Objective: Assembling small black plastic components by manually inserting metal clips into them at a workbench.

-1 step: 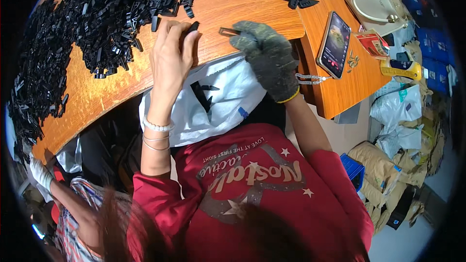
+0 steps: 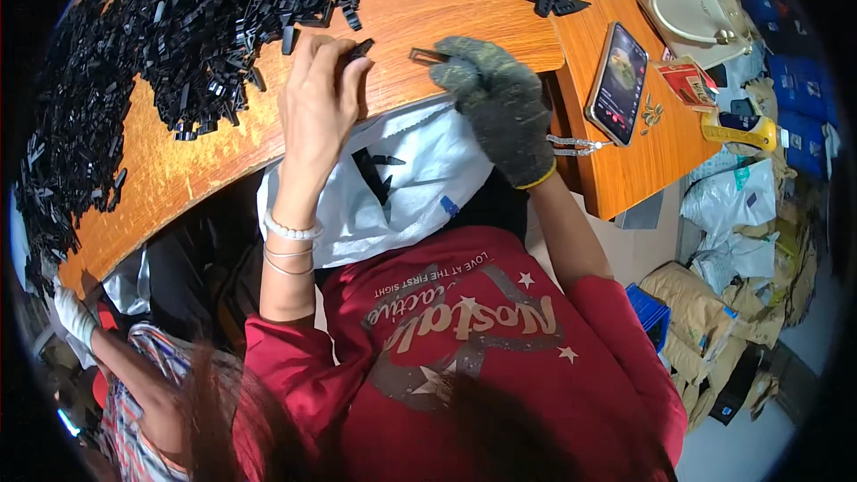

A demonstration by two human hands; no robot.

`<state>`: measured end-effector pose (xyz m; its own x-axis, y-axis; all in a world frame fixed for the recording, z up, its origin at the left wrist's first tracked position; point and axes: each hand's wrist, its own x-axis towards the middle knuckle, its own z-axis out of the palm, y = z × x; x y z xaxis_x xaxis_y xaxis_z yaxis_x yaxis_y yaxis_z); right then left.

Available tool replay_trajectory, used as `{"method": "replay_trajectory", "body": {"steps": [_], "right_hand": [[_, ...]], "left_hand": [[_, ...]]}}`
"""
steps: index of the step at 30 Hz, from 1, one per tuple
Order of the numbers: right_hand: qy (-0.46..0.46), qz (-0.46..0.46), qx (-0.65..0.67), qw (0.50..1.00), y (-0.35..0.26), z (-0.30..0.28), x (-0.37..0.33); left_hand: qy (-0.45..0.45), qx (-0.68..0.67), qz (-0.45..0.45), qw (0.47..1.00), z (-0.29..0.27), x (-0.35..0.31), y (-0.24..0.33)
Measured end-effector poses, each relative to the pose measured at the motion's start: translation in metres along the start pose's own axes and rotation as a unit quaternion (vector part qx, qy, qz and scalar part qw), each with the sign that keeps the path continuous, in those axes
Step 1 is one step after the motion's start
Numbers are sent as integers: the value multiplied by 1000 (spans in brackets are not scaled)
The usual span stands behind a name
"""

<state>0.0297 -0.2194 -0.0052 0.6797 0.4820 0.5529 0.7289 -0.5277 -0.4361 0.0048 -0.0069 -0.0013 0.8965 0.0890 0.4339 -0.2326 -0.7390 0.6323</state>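
Over the table's near edge, my bare left hand pinches a small black plastic piece between thumb and fingers; most of it is hidden. To its right, my right hand, in a dark grey work glove, is closed on a black plastic frame piece, whose slotted end sticks out to the left. The two pieces are apart. Below both hands a white sack lies across my lap, with a few black pieces on it.
A large heap of black plastic pieces covers the table's far and left parts. On the right are a phone, a red packet, a yellow bottle and a cream handbag. At lower left reaches another person's gloved hand.
Both hands have shifted very slightly to the right. The black piece in my left hand now shows a little more beyond the fingertips.
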Motion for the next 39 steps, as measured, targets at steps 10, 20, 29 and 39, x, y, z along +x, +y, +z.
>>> {"method": "replay_trajectory", "body": {"steps": [10,20,29,39], "right_hand": [[-218,184,85,955,-3,-38,25],[-257,56,-34,964,-2,-41,53],[-309,-12,-106,945,-22,-46,90],[-349,97,136,922,-6,-41,75]], "left_hand": [[-45,-47,108,992,15,0,1],[-40,-36,103,993,18,5,-1],[-36,-61,82,994,19,4,0],[-67,-54,83,993,12,2,3]]}}
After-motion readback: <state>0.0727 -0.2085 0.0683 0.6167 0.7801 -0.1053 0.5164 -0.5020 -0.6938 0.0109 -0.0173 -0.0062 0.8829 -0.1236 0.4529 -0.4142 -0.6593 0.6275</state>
